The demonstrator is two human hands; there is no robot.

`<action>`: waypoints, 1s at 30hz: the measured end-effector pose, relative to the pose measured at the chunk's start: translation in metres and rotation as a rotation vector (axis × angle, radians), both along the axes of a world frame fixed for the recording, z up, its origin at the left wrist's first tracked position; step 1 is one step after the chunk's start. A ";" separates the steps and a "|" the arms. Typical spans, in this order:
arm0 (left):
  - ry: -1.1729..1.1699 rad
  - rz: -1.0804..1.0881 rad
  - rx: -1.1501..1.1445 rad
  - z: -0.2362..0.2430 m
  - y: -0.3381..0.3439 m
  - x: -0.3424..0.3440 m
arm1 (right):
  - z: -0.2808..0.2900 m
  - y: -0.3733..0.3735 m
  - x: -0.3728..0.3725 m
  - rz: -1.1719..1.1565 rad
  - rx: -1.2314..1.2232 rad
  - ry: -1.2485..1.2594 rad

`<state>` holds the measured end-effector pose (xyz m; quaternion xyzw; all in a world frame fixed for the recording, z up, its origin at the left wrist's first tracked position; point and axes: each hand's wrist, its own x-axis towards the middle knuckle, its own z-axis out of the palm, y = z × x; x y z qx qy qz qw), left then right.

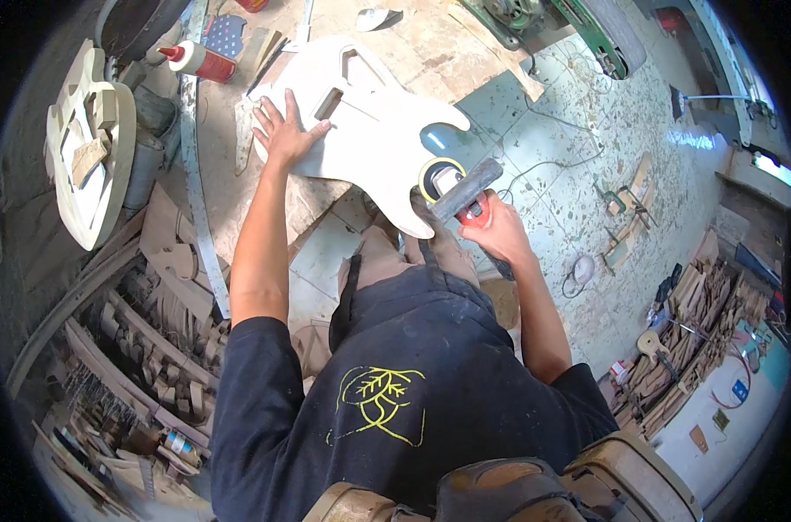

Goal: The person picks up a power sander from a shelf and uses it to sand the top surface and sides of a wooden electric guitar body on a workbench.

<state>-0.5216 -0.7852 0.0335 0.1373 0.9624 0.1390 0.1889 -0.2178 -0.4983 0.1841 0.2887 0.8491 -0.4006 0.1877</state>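
Note:
My left hand (287, 132) lies with fingers spread on the left part of a pale wooden electric-guitar body (378, 143) with cut-out cavities, which rests on the worktable and overhangs its near edge. My right hand (495, 228) is closed round a red-bodied power tool (473, 212) with a yellow-rimmed round pad. A dark grey bar (465, 189) lies across the front of the tool; how it is attached I cannot tell. The tool is beside the lower right horn of the body.
The worktable (443, 52) holds a red-and-white glue bottle (204, 63) and thin tools. Another guitar body (91, 148) stands at the left. Green machinery (569, 26) is at top right. Clamps (626, 209) and a cord lie on the floor; wood offcuts (700, 322) are piled at both sides.

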 end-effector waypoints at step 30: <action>0.011 -0.002 0.024 0.001 0.001 0.000 | -0.004 0.018 -0.033 0.102 0.072 -0.037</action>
